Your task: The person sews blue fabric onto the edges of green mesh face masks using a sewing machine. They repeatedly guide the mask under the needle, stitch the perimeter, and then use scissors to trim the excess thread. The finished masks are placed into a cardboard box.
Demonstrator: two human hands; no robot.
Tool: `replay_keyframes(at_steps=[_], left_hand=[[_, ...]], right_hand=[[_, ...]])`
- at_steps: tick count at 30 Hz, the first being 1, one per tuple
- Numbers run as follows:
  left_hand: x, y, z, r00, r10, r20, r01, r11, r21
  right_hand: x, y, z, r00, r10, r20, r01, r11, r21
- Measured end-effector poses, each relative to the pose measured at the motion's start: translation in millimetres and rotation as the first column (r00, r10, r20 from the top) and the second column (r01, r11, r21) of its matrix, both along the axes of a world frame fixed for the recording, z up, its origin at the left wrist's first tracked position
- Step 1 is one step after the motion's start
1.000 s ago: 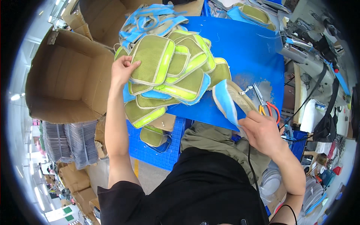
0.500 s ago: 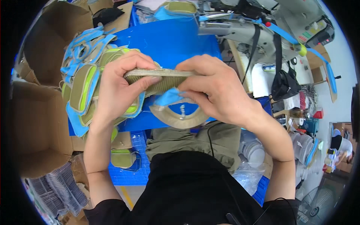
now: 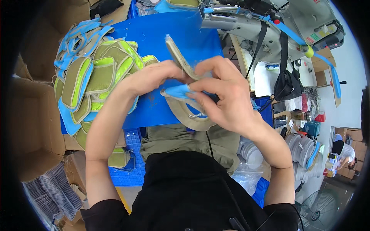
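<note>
Above a blue work table, my right hand (image 3: pixel 229 90) is closed on a khaki padded fabric piece (image 3: pixel 178 56), which stands up edge-on with a frayed rim. Its thumb and fingers pinch the blue lining (image 3: pixel 178 91) of that work, and a curved beige band (image 3: pixel 185 117) hangs below in a loop. Against the lower part of the padded piece, my left hand (image 3: pixel 163 75) is bent with its fingertips partly hidden; it looks closed on the fabric. A heap of similar khaki mesh pieces (image 3: pixel 102 73) with lime-green trim and blue lining lies left of my hands.
The blue table (image 3: pixel 154 111) spans the middle. Behind it, to the right, stands a grey machine (image 3: pixel 246 32) with a blue strip running from it. Cardboard boxes (image 3: pixel 36 127) line the left. Lower right are stacked white rolls (image 3: pixel 302 148) and a fan (image 3: pixel 318 211).
The padded piece has swung from lying level between both hands to standing steeply. My left hand has shifted right and turned its back upward; my right still pinches the blue lining.
</note>
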State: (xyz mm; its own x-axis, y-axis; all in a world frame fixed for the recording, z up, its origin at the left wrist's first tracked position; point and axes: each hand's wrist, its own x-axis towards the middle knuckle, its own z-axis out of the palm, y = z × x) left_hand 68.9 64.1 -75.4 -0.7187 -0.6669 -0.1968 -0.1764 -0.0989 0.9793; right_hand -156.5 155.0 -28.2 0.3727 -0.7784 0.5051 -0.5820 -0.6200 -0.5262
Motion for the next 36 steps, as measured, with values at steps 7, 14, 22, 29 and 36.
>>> replay_keyframes(at_steps=[7, 14, 22, 29, 36], left_hand=[[-13.0, -14.2, -24.6, 0.966, -0.189, -0.179, 0.241, 0.908, 0.343], [-2.4, 2.5, 37.8, 1.0, -0.007, -0.014, 0.005, 0.988, -0.157], [1.1, 10.9, 56.8, 0.972, 0.148, 0.182, 0.035, 0.676, -0.736], [-13.1, 13.5, 48.7, 0.991, 0.08, 0.106, -0.001, 0.803, -0.596], [-17.9, 37.5, 48.2, 0.978, 0.208, 0.023, -0.156, 0.797, -0.584]], right_hand=[[-11.4, 4.8, -1.0, 0.998, -0.055, -0.034, 0.058, 0.994, 0.09], [-29.0, 6.6, -11.1, 0.995, -0.094, 0.039, 0.084, 0.977, 0.198], [-28.1, 10.8, -26.8, 0.989, -0.084, 0.118, 0.058, 0.976, 0.209], [-33.3, 16.1, -29.2, 0.976, -0.105, 0.189, 0.072, 0.982, 0.176], [-36.4, 21.1, -46.8, 0.927, -0.107, 0.36, 0.058, 0.988, 0.143]])
